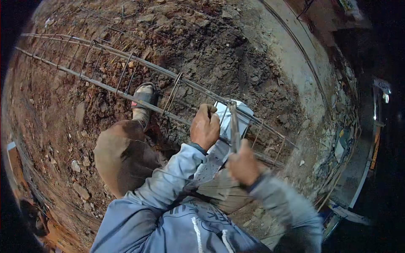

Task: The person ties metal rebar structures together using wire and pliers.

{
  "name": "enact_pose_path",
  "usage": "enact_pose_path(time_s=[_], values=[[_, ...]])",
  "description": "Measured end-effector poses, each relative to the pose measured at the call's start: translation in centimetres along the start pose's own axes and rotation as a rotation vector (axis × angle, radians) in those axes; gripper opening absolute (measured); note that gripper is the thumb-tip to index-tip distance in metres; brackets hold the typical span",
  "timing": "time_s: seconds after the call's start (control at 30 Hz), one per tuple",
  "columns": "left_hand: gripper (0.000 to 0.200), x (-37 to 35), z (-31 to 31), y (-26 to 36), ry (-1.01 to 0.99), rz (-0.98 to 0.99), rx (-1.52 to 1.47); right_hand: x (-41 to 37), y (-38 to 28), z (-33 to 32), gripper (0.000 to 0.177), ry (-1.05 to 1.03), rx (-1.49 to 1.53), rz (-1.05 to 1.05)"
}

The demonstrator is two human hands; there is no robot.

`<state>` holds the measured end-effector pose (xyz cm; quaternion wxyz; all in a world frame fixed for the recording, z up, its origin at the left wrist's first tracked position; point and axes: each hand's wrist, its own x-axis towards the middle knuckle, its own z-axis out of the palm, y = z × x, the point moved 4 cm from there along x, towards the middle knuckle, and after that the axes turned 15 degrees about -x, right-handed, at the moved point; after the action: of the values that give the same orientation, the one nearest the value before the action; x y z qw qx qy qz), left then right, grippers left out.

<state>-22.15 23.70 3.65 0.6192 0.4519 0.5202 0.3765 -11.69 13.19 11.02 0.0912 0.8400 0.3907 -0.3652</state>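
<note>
Centre frame: left hand clenched the rusty steel-bar cage, steadying it; right hand closed around a thin metal tool.

Both hands out front, closed.
Left hand clenched, knuckles up, left arm stretched forward; right hand fisted lower, nearer the body, right forearm angled in from the right.

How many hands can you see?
2. The left hand is near the middle, gripping a bar of the metal cage. The right hand is just below it, holding a metal tool. No other hands show.
</note>
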Motion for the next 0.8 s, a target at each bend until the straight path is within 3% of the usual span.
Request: enact_pose_path(time_s=[0.07, 0.1, 0.13, 0.2, 0.27, 0.3, 0.33, 0.37, 0.4, 0.47, 0.5, 0.53, 0.57, 0.6, 0.63, 0.67, 0.7, 0.77, 0.8], values=[[0.02, 0.8, -0.4, 0.1, 0.03, -0.014, -0.164, -1.0, -0.5, 5.3, 0.04, 0.268, -0.04, 0.019], [0.02, 1.2, -0.5, 0.0, 0.032, -0.008, -0.171, 0.8, 0.6, 8.8, 0.039, 0.273, -0.028, 0.085], [0.02, 1.4, -0.5, 0.2, 0.054, 0.099, -0.061, 4.4, 5.0, 15.9, 0.035, 0.208, 0.704, 0.17], [0.027, 0.6, -0.2, 1.0, -0.02, 0.175, 0.053, 4.8, 7.6, 20.4, 0.032, 0.128, 1.453, 0.269], [0.034, 0.7, 0.1, 2.2, -0.099, 0.342, 0.116, 1.3, 2.1, 12.0, 0.04, 0.381, 0.167, -0.014], [0.043, 0.5, 0.3, 2.9, -0.182, 0.485, 0.196, -1.0, -0.4, 7.0, 0.037, 0.283, 0.233, -0.006], [0.058, 0.2, 0.6, 3.6, -0.26, 0.49, 0.219, 0.2, 2.8, 6.9, 0.034, 0.561, -0.073, -0.033], [0.064, -0.2, 1.2, 4.6, -0.339, 0.537, 0.326, -1.0, 1.6, 1.6, 0.029, -0.046, 0.356, 0.143], [0.066, -0.9, 1.9, 4.8, -0.354, 0.586, 0.423, -0.5, 3.6, -0.8, 0.024, -0.136, 0.614, -0.074], [0.069, -2.6, 4.7, 3.7, -0.444, 0.672, 0.516, -0.3, 2.9, -7.9, 0.026, -0.615, 0.699, -0.032], [0.07, -3.3, 6.4, 3.0, -0.508, 0.702, 0.515, 0.5, 2.6, -9.3, 0.027, -0.635, 0.55, -0.035], [0.055, -3.5, 6.9, 4.2, -0.367, 0.76, 0.271, 0.6, 1.1, -10.5, 0.026, -0.641, 0.383, -0.026], [0.055, -2.8, 7.5, 4.5, -0.357, 0.759, 0.275, 0.2, 0.1, -11.3, 0.026, -0.641, 0.228, -0.011], [0.047, -1.1, 8.7, 4.6, -0.526, 0.673, 0.315, 0.0, 0.2, -11.4, 0.026, -0.638, 0.227, -0.015], [0.038, 0.2, 9.8, 4.5, -0.692, 0.583, 0.35, 0.3, 0.1, -12.9, 0.028, -0.204, -0.392, -0.222], [0.029, 0.9, 10.3, 4.6, -0.609, 0.747, 0.273, 0.0, -0.7, -14.1, 0.029, 0.262, -0.99, -0.411], [0.029, 1.6, 10.6, 5.2, -0.615, 0.749, 0.269, 0.4, -0.5, -14.0, 0.029, 0.262, -0.989, -0.403], [0.03, 2.3, 11.3, 5.4, -0.772, 0.452, 0.389, 1.1, -0.4, -13.2, 0.036, 0.515, -1.22, -0.403], [0.031, 2.4, 11.5, 4.6, -0.779, 0.478, 0.33, 1.4, -0.6, -13.1, 0.039, 0.649, -1.329, -0.402]])
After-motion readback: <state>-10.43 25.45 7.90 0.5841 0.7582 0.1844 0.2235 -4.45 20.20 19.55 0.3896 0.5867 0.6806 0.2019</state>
